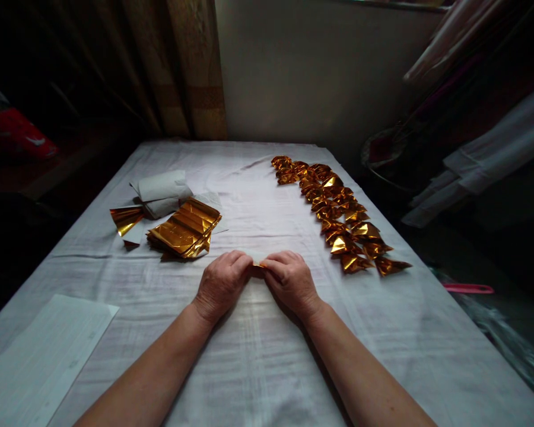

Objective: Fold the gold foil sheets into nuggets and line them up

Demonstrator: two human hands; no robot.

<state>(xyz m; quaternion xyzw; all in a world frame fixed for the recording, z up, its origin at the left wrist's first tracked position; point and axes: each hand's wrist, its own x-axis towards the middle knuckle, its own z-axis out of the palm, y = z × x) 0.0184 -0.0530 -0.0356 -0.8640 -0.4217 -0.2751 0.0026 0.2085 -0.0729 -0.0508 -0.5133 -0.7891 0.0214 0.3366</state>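
Between my two hands is a small piece of gold foil paper point(258, 265), mostly hidden by my fingers. My left hand point(225, 281) pinches its left end, and my right hand point(292, 280) pinches the right end. Both hands are closed and rest low over the white cloth, near the middle of the table. Up and to the left lies a stack of gold foil paper sheets point(184, 230), its edges uneven. On the right, folded gold foil pieces point(340, 244) with pointed ends stand in rows that run away toward the far edge.
The table wears a white cloth point(267, 367). A rolled white paper point(161, 187) and a loose gold foil piece point(127, 219) lie behind the stack. A flat pale sheet point(48, 356) is at the near left. Past the right edge are a pink handle point(468, 289) and hanging clothes point(493, 148).
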